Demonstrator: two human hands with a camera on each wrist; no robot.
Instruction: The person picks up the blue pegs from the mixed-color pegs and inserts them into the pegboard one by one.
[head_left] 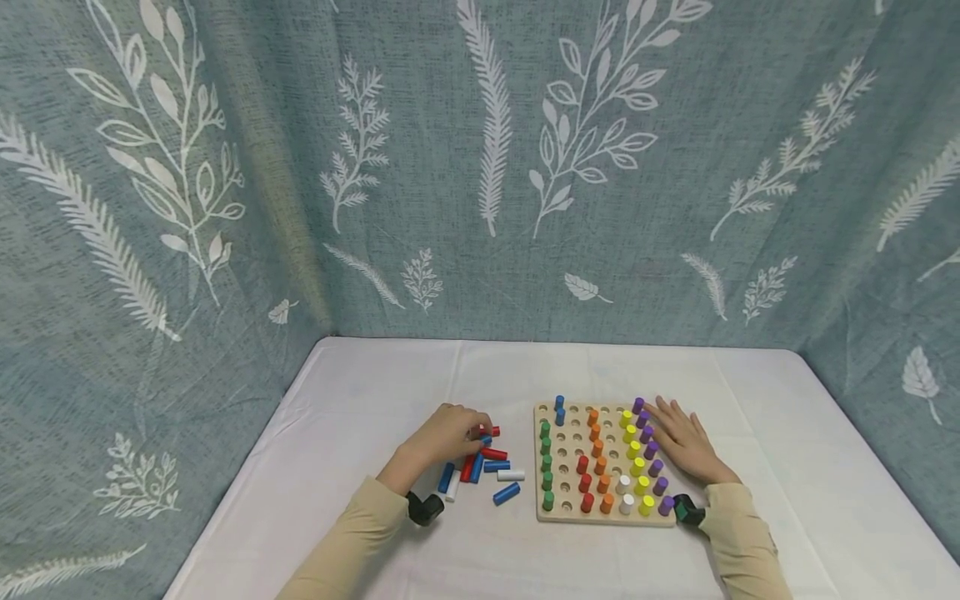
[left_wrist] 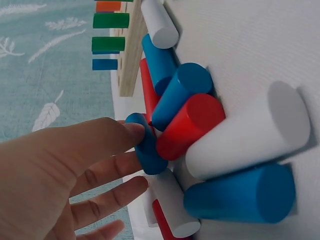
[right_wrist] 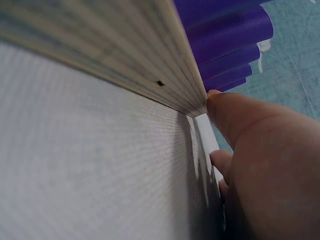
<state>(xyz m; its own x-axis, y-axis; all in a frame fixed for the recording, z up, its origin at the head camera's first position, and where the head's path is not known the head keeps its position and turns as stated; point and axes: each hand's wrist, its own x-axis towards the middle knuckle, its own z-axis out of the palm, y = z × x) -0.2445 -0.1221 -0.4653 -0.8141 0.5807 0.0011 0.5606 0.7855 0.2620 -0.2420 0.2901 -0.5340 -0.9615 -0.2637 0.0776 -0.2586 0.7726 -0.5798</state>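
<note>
My left hand point(head_left: 448, 435) hovers over a loose pile of pegs left of the wooden pegboard point(head_left: 570, 517). Between thumb and index finger it pinches a blue peg point(left_wrist: 148, 150), the other fingers spread below. My right hand point(head_left: 684, 443) lies flat at the board's right side, fingers extended. In the right wrist view its thumb point(right_wrist: 227, 112) touches the board's corner beside the purple pegs point(right_wrist: 232, 32). Around the left hand lie a red peg point(head_left: 494, 454), a white peg point(head_left: 511, 475), a blue peg point(head_left: 506, 494) and several others.
Upright in the board stand green pegs point(head_left: 547, 462) at the left, blue pegs point(head_left: 560, 417) at the far end, then red point(head_left: 584, 483), orange point(head_left: 601, 466), white point(head_left: 626, 503), yellow point(head_left: 635, 450) and purple columns. White cloth point(head_left: 480, 550) covers the table; a patterned curtain point(head_left: 450, 167) hangs behind.
</note>
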